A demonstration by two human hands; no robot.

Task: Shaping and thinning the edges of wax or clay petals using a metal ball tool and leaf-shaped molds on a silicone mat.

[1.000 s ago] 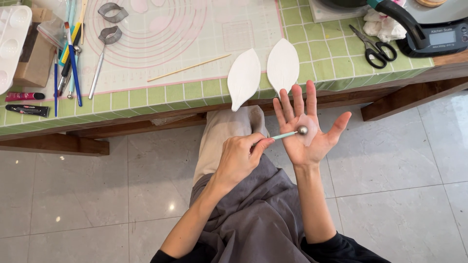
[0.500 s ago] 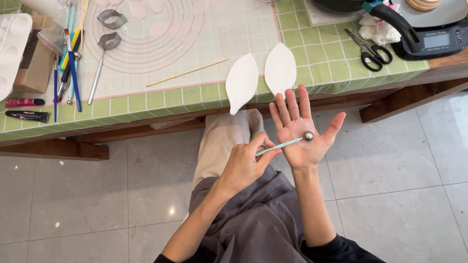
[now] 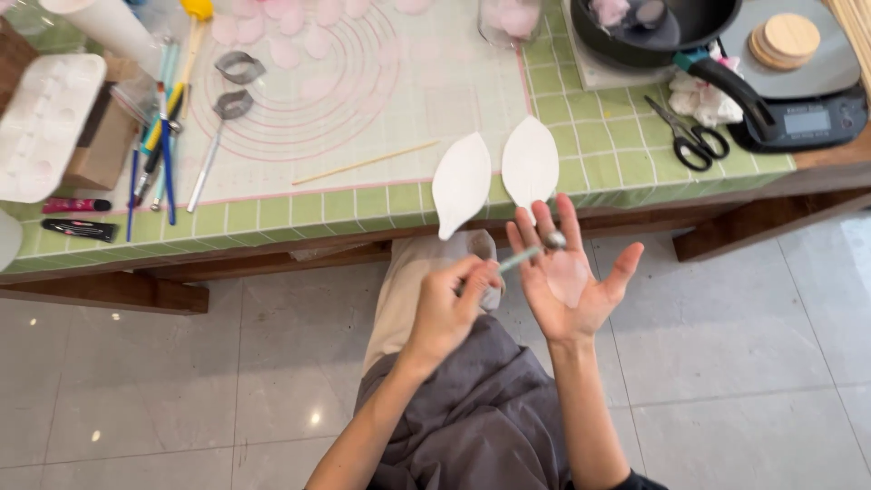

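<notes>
My left hand [image 3: 449, 308] grips a slim metal ball tool [image 3: 522, 258] by its handle, and the tool's round tip rests near the base of my right fingers. My right hand [image 3: 581, 304] is held palm up with fingers spread, and a thin pale pink petal [image 3: 569, 283] lies on the palm. Both hands hover over my lap, just in front of the table's edge. Two white leaf-shaped pieces [image 3: 460, 184] [image 3: 530, 163] lie at the edge of the green tiled table [image 3: 381, 204], one overhanging it.
On the table are a clear mat with pink circles [image 3: 363, 91] strewn with pink petals, a wooden skewer [image 3: 363, 163], metal cutters [image 3: 238, 65], brushes and pens [image 3: 154, 154], black scissors [image 3: 687, 136], a kitchen scale [image 3: 798, 118] and a dark pan [image 3: 653, 32]. Grey floor tiles lie below.
The tool's ball tip has slid from the middle of my right palm up towards the fingers. My right hand still lies flat with the petal on it.
</notes>
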